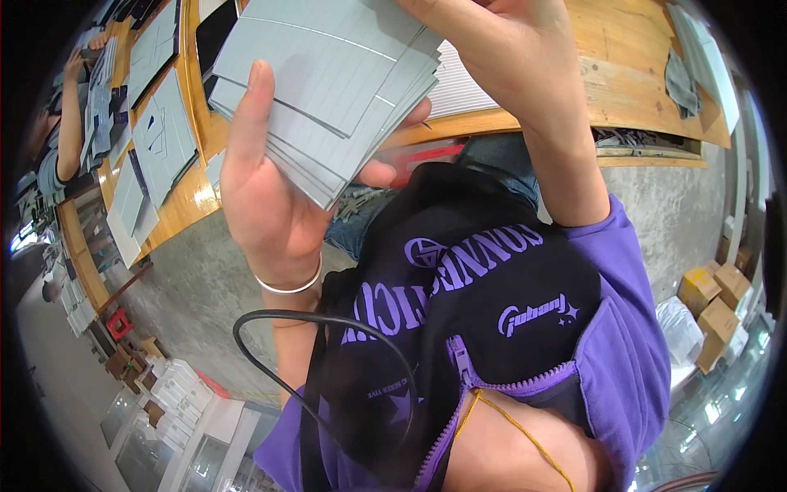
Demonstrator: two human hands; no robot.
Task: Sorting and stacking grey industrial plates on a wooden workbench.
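A fanned stack of thin light-grey boards (328, 90) is held up in front of me at the top of the view, their edges unevenly overlapping. My left hand (266, 197) is closed round the stack's lower left, thumb along its face and fingertips showing beyond the far edge. My right hand (516, 61) reaches in from the right and pinches the stack's upper right edge with its thumb. The rest of its fingers are cut off by the picture's top or hidden behind the boards.
Behind the stack runs a wooden table (627, 66) with a ridged white sheet (463, 86) on it. More grey boards (164, 135) lie at the left, near another person's arm (70, 135). A grey cloth (682, 82) lies at the right; cardboard boxes (717, 328) stand on the floor.
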